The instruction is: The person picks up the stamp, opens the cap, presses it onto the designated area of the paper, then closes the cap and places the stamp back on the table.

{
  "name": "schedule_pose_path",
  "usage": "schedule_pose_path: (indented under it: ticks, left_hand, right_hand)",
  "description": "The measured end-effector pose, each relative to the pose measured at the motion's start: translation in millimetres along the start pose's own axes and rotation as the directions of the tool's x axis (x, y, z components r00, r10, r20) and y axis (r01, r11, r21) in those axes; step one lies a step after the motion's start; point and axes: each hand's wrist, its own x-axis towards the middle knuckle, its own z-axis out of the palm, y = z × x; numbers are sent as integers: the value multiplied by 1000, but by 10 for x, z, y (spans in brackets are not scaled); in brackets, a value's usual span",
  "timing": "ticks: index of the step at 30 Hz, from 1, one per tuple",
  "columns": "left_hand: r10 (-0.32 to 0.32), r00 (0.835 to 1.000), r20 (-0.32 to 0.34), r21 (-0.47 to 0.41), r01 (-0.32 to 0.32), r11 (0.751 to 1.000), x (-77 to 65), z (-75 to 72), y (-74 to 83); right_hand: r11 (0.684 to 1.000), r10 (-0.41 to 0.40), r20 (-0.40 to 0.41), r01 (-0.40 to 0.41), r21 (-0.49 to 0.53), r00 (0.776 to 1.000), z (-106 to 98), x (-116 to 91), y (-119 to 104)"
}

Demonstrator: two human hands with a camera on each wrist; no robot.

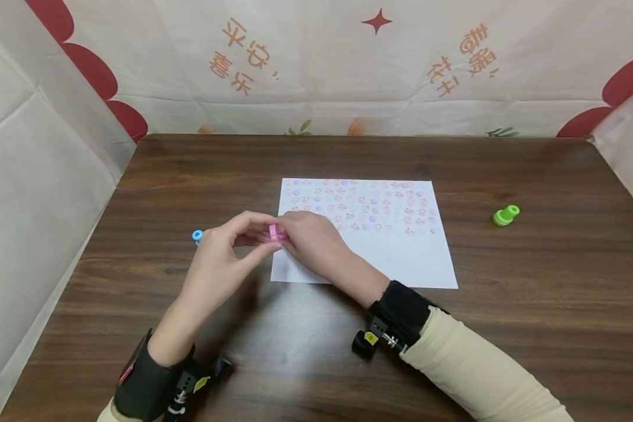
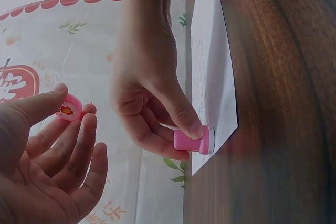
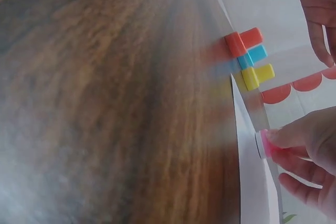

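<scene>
My left hand pinches a small round pink cap between thumb and fingers; a red-orange flower picture shows on its top. Close beside it, my right hand pinches a pink stamp by its handle, over the near-left part of a white sheet of paper. The stamp's pale face is turned toward the sheet; whether it touches, I cannot tell. Rows of small red and purple prints cover the sheet's far half. Part of the prints lies hidden behind my right hand.
To the left stand a red stamp, a blue stamp and a yellow stamp; in the head view my left hand hides most of them. A green stamp is at the right on the brown wooden table. A printed cloth hangs behind.
</scene>
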Motion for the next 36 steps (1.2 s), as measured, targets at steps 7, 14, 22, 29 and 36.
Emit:
schedule_pose_path:
  ticks: [7, 14, 22, 29, 36]
  left_hand:
    - [24, 1000, -2, 0, -24, 1000, 22, -5, 11]
    - [31, 1000, -2, 3, -31, 1000, 25, 7, 18]
    - [22, 1000, 3, 6, -22, 1000, 12, 20, 44]
    - [26, 1000, 5, 5, -27, 1000, 1, 35, 43]
    - [29, 1000, 5, 7, -29, 1000, -7, 44, 48]
  right_hand:
    - [1000, 14, 4, -14, -16, 1000, -11, 24, -14]
    - [999, 38, 23, -37, -36, 999, -12, 32, -34]
    - [999, 36, 12, -36, -40, 999, -2, 23, -58]
    - [999, 26, -6, -27, -31, 1000, 2, 7, -66]
    - [999, 22, -7, -22, -46, 1000, 3, -1, -57]
